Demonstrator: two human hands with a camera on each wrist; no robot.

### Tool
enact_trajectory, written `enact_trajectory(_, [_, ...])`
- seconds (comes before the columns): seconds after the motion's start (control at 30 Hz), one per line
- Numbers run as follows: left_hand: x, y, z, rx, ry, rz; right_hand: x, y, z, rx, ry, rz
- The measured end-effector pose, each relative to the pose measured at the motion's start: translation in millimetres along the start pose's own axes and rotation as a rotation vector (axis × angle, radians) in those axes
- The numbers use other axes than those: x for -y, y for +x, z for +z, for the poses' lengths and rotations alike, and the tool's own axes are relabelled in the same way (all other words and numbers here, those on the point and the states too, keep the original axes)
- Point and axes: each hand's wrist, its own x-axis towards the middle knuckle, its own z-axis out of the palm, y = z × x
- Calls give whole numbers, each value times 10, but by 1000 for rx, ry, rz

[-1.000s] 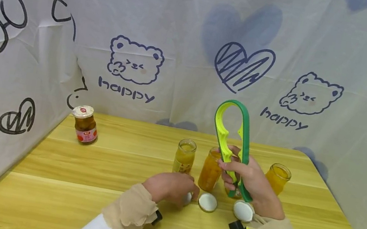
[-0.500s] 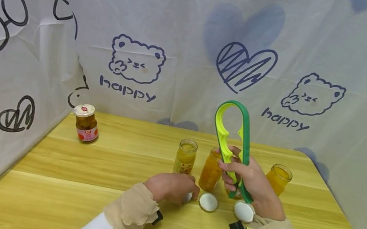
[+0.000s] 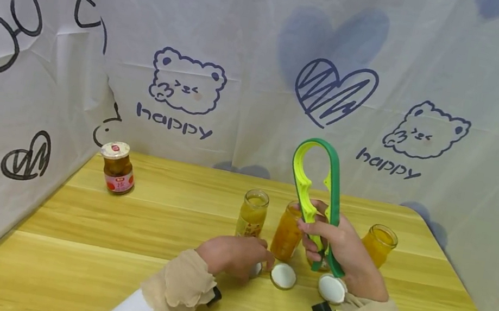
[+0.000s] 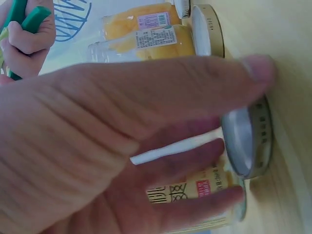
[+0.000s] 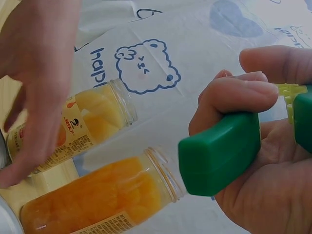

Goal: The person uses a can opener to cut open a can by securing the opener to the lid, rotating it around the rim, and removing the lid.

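Observation:
My left hand (image 3: pixel 235 256) hovers low over the table with its fingers loosely spread around a jar lid (image 4: pixel 247 139) that lies white inside up. In the left wrist view the thumb reaches past the lid's edge and the fingertips sit right at its rim. My right hand (image 3: pixel 341 242) grips a green and lime jar opener (image 3: pixel 333 183) by its handles, loop upward. Behind the hands stand an uncapped yellow fruit jar (image 3: pixel 253 214) and an uncapped orange fruit jar (image 5: pixel 97 195). Another jar (image 3: pixel 316 264) is mostly hidden behind the right hand.
Two more lids lie inside up, a middle lid (image 3: pixel 283 275) and a right lid (image 3: pixel 332 289). An uncapped orange-yellow jar (image 3: pixel 379 244) stands at the right. A capped brown jar (image 3: pixel 119 169) with a pink label stands far left. Printed cloth (image 3: pixel 254 68) surrounds the wooden table (image 3: pixel 161 207).
The left fingers have spread a little at the lid, while the hand stays in almost the same place. The right hand keeps holding the jar opener still.

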Motion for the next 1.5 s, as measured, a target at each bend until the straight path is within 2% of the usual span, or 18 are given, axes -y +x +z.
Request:
enact_trajectory(0.27, [33,-86,-179,-87,-108,96,8,5,2,3,-10,-1])
enact_trajectory(0.43, [77,-203,-295,-197,-107,154,11,-4,13,-10,-21,24])
enact_trajectory(0.57, [168,-315,-392,-294,-139,200,3,-11,23,-16,-11,46])
enact_trajectory(0.7, [303,-441,-484,-388,-198,196,-5,-2,30,-5,-12,32])
enact_trajectory(0.83, [447,-602,-575,-487,-253,123,-11,2,29,-3,-19,30])
enact_trajectory(0.97, [611,-784,-644,-644,-305,19,-18,6,24,-8,-31,33])
enact_trajectory(1.1, [794,-926,-663,-804,-330,-118,-38,27,26,-14,-42,40])
enact_trajectory(1.3, [1070,-1035,-610,-1036,-333,-344,-48,56,54,-14,-113,6])
enact_trajectory(1.5, [1321,-1099,-542,-1318,-406,-476,-2,57,116,-50,-250,4])
